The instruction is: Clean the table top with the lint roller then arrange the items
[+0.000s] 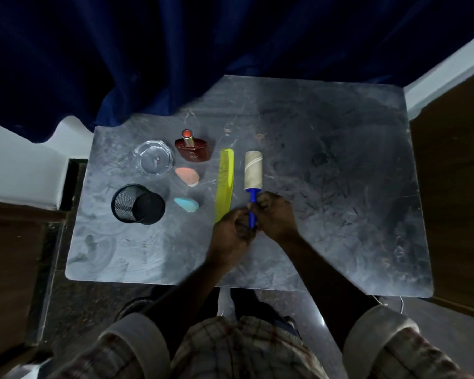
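A lint roller [253, 170] with a pale roll and a blue handle lies lengthwise on the grey table top [340, 187], roll pointing away from me. My right hand [275, 214] and my left hand [234, 233] both close around its blue handle. Just left of the roller lies a yellow-green comb [225, 184]. Further left are a dark red perfume bottle [193, 149], an orange sponge [186, 175], a light blue sponge [186, 205], a clear glass ashtray [153, 161] and a black mesh cup [137, 203] lying on its side.
A dark blue curtain [175, 50] hangs over the table's far left corner. Brown wooden furniture [454, 187] stands at the right edge and more at the left. The table's right half is bare scuffed surface.
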`<state>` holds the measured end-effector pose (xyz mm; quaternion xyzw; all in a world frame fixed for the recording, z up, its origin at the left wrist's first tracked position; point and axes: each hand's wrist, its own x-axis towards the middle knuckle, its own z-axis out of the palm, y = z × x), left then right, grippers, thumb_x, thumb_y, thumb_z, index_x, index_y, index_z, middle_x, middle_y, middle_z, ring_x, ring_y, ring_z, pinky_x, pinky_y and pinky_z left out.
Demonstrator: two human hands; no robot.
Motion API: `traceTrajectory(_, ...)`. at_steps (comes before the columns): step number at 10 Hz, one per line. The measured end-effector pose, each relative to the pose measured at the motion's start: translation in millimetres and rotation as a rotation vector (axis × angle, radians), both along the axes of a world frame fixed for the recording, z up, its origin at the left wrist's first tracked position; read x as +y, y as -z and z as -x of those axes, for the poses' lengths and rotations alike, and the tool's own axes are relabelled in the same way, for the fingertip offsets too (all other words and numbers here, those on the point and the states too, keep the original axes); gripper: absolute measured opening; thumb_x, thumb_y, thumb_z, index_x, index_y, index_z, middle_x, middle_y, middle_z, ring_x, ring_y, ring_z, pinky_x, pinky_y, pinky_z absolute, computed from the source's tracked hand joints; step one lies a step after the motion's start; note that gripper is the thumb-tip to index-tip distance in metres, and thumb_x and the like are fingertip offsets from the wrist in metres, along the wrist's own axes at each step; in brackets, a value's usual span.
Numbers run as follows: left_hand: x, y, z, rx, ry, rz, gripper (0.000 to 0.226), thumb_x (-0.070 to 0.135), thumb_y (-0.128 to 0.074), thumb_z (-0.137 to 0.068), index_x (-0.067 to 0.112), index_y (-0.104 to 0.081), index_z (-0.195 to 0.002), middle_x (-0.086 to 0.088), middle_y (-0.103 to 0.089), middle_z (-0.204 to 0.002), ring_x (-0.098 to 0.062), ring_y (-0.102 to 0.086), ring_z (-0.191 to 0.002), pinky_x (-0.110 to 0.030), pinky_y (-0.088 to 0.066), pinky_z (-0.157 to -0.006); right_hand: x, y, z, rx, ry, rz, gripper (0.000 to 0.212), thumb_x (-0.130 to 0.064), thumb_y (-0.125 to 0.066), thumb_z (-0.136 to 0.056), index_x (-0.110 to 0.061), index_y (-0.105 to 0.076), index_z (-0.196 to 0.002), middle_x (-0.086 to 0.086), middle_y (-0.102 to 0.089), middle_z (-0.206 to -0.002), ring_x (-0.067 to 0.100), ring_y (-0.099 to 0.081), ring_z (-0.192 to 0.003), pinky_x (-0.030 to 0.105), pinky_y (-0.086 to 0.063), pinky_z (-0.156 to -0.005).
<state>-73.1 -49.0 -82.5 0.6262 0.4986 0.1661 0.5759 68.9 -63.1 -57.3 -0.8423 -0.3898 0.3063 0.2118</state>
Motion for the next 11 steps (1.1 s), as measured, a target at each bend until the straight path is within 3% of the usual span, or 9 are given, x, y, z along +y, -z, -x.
traceTrajectory(1, 0.3, -2.0, 12.6, 0.018, -0.027, 0.011, 0.045, 0.017, -0.085, -0.077, 0.046, -0.07, -0.107, 0.025, -0.078, -0.093, 0.005, -0.074, -0.087, -0.019, -0.059, -0.084, 4.0, 1.8, 12.6, 0.001, 0.015, 0.012, 0.025, -0.032, -0.072, -0.093, -0.007, -0.072, -0.094, 0.014, -0.078, -0.093, 0.031, -0.074, -0.089, 0.036, -0.055, -0.082)
traceTrajectory(2, 1.3, -8.1, 13.7, 0.04, -0.013, -0.008, 0.04, 0.037, -0.083, -0.074, 0.053, -0.069, -0.107, 0.031, -0.076, -0.095, 0.008, -0.073, -0.089, -0.014, -0.058, -0.083, 5.9, 1.4, 15.7, -0.016, 0.021, 0.04, 0.027, -0.034, -0.071, -0.093, -0.008, -0.072, -0.096, 0.014, -0.078, -0.096, 0.032, -0.074, -0.092, 0.041, -0.056, -0.085)
traceTrajectory(3, 2.5, -12.2, 12.0, 0.087, -0.005, -0.057, 0.047, 0.055, -0.074, -0.069, 0.033, -0.073, -0.11, 0.012, -0.081, -0.095, -0.006, -0.077, -0.09, -0.032, -0.063, -0.086, 5.1, -0.2, 14.2, -0.055, 0.018, 0.069, 0.03, -0.04, -0.07, -0.093, -0.01, -0.073, -0.099, 0.012, -0.078, -0.097, 0.03, -0.074, -0.092, 0.037, -0.057, -0.084)
traceTrajectory(4, 5.3, -17.6, 11.1, 0.124, 0.022, -0.104, 0.046, 0.055, -0.07, -0.069, 0.025, -0.074, -0.103, 0.005, -0.08, -0.091, -0.017, -0.077, -0.086, -0.042, -0.063, -0.081, 5.5, -3.3, 14.9, -0.07, 0.06, 0.089, 0.034, -0.046, -0.071, -0.09, -0.013, -0.073, -0.1, 0.01, -0.078, -0.096, 0.028, -0.075, -0.09, 0.036, -0.059, -0.082)
traceTrajectory(5, 8.9, -21.5, 10.9, 0.154, 0.038, -0.19, 0.042, 0.055, -0.062, -0.071, 0.024, -0.073, -0.096, 0.006, -0.079, -0.086, -0.016, -0.075, -0.082, -0.041, -0.062, -0.077, 6.6, -3.9, 16.7, -0.073, 0.09, 0.112, 0.038, -0.049, -0.072, -0.088, -0.014, -0.073, -0.103, 0.009, -0.078, -0.097, 0.028, -0.075, -0.092, 0.035, -0.058, -0.081)
traceTrajectory(6, 12.1, -23.7, 13.0, 0.151, 0.051, -0.17, 0.043, 0.055, -0.064, -0.072, 0.026, -0.074, -0.102, 0.008, -0.08, -0.09, -0.013, -0.075, -0.085, -0.039, -0.063, -0.08, 7.5, -6.5, 17.7, -0.074, 0.109, 0.127, 0.04, -0.051, -0.073, -0.087, -0.015, -0.073, -0.104, 0.008, -0.078, -0.1, 0.027, -0.074, -0.095, 0.035, -0.058, -0.082)
traceTrajectory(7, 13.6, -20.6, 15.2, 0.155, 0.084, -0.161, 0.033, 0.041, -0.074, -0.08, 0.024, -0.073, -0.108, 0.004, -0.08, -0.095, -0.017, -0.075, -0.09, -0.043, -0.063, -0.084, 6.8, -7.4, 17.9, -0.065, 0.129, 0.138, 0.042, -0.054, -0.074, -0.085, -0.017, -0.072, -0.106, 0.007, -0.078, -0.102, 0.027, -0.074, -0.097, 0.038, -0.06, -0.084)
traceTrajectory(10, 17.5, -20.3, 21.7, 0.131, 0.102, -0.211, 0.063, 0.031, -0.086, -0.081, 0.022, -0.062, -0.139, 0.0, -0.075, -0.12, -0.015, -0.074, -0.101, -0.04, -0.064, -0.088, 6.2, -15.6, 24.0, -0.091, 0.189, 0.095, 0.05, -0.056, -0.071, -0.087, -0.012, -0.066, -0.11, 0.009, -0.076, -0.106, 0.029, -0.074, -0.097, 0.042, -0.062, -0.083)
traceTrajectory(11, 19.5, -17.3, 23.1, 0.108, 0.109, -0.204, 0.068, 0.028, -0.087, -0.081, 0.02, -0.058, -0.142, 0.001, -0.073, -0.124, -0.011, -0.073, -0.103, -0.037, -0.065, -0.087, 5.0, -19.3, 27.2, -0.109, 0.264, 0.043, 0.05, -0.057, -0.069, -0.089, -0.013, -0.062, -0.113, 0.01, -0.076, -0.106, 0.03, -0.073, -0.101, 0.037, -0.058, -0.083)
